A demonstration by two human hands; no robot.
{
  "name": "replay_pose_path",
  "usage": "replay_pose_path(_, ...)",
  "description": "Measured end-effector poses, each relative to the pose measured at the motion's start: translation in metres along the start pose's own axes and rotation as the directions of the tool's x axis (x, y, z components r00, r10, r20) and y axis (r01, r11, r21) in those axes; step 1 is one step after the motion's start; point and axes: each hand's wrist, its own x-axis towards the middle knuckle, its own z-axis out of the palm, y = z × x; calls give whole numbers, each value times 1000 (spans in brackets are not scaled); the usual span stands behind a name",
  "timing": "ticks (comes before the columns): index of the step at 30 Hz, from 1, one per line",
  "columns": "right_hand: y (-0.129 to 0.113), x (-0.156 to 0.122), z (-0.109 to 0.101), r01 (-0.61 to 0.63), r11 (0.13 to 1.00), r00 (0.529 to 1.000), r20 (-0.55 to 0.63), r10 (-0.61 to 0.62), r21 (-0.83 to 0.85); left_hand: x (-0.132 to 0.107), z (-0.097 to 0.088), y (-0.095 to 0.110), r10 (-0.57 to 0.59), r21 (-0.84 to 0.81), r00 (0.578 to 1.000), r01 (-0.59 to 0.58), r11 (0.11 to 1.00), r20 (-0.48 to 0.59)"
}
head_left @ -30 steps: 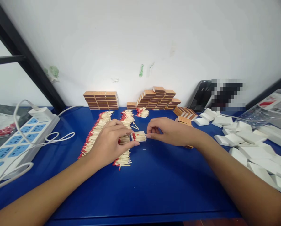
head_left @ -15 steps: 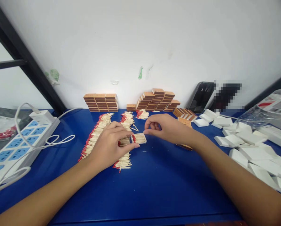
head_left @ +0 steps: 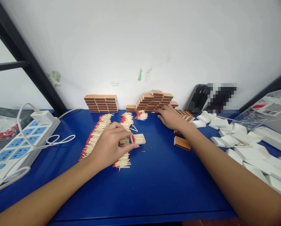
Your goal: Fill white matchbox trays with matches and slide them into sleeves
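While the left hand (head_left: 109,139) pinches the tray (head_left: 144,139) mid-frame between its fingers | right hand (head_left: 170,117) has shifted to the boxes (head_left: 152,101), upper centre | its grip: can't tell | tray now left one-handed

Right hand (head_left: 170,117) away from the matchbox tray (head_left: 140,139); tray's near-right end now free of its fingers (head_left: 163,112). Hand now farther back on the desk (head_left: 154,185), fingertips down at the foot of the stepped matchbox stack (head_left: 154,100); contact unclear. It newly covers part of the leaning matchbox row (head_left: 188,117). Flat matchbox (head_left: 182,143), earlier mostly hidden, shows its orange face.
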Motion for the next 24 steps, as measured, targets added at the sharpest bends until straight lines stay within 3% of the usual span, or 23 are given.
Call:
replay_pose_path(7,-4,0,-4,0,1000,999,-35,1,16,0,0,-1,-2,5,1000,2,1000,1)
replay_pose_path(15,2,-1,-6,23,997,1000,11,-23,76,1,-1,0,-16,13,1000,16,1000,2)
replay_pose_path(20,-7,-7,-24,24,971,1000,6,-26,239,1,0,-1,-17,29,1000,16,999,11)
replay_pose_path(24,-18,-14,-34,-8,946,996,86,-22,324,1,0,-1,-13,34,1000,13,999,8)
